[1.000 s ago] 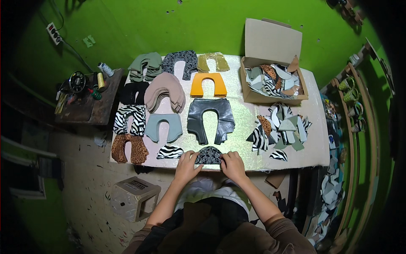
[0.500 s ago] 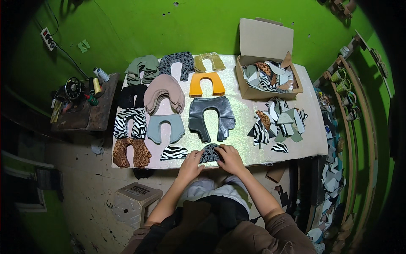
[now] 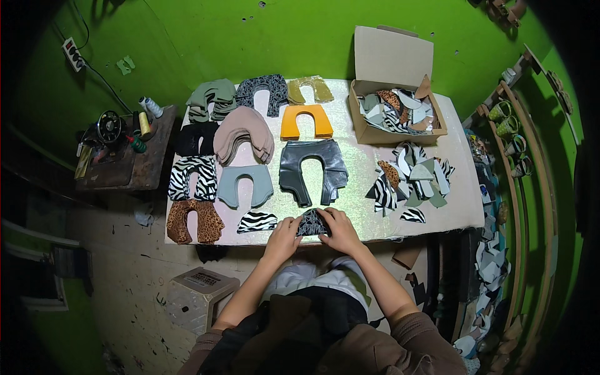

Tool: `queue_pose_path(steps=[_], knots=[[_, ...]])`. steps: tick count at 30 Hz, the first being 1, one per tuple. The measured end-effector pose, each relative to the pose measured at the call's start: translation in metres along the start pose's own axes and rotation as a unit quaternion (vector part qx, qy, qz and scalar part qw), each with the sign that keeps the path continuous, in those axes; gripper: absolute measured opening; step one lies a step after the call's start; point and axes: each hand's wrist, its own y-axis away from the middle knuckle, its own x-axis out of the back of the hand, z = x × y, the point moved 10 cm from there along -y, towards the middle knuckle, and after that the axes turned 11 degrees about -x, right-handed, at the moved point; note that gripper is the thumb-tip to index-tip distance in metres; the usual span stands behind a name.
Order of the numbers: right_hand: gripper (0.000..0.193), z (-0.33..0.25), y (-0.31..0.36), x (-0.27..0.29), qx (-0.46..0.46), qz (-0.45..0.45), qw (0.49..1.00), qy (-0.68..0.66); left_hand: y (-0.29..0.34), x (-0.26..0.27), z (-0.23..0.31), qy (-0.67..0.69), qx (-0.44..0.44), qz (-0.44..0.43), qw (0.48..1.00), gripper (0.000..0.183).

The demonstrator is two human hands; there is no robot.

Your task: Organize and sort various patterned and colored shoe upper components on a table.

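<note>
Near the table's front edge, a half-round black-and-grey patterned material piece lies between my hands. My left hand has its fingers closed on the left side of the piece. On the opposite side my right hand grips it, fingers over the upper edge. Just left of my left hand lies a zebra-striped half-round stack. Beyond the hands sits a stack of shiny dark U-shaped pieces.
U-shaped stacks in orange, beige, leopard print and other colours cover the table's left half. Loose offcuts lie at right, before an open cardboard box of scraps. A sewing machine stands far left, a stool below.
The hands keep their hold on the patterned piece at the table edge, with only slight shifts of the fingers. The whole view has tilted a little.
</note>
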Motion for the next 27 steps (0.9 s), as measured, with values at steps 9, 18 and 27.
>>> queue_pose_path(steps=[9, 18, 27], knots=[[0.065, 0.005, 0.002, 0.009, 0.023, 0.015, 0.999, -0.018, -0.007, 0.000, 0.010, -0.074, 0.017, -0.002, 0.997, 0.056], [0.024, 0.044, 0.015, 0.074, 0.045, 0.106, 0.989, -0.092, -0.058, -0.009, 0.067, -0.075, -0.029, 0.067, 0.995, 0.039], [0.033, 0.154, 0.016, 0.183, -0.002, 0.252, 0.956, 0.152, -0.158, -0.082, 0.145, -0.037, -0.099, 0.056, 0.993, 0.029]])
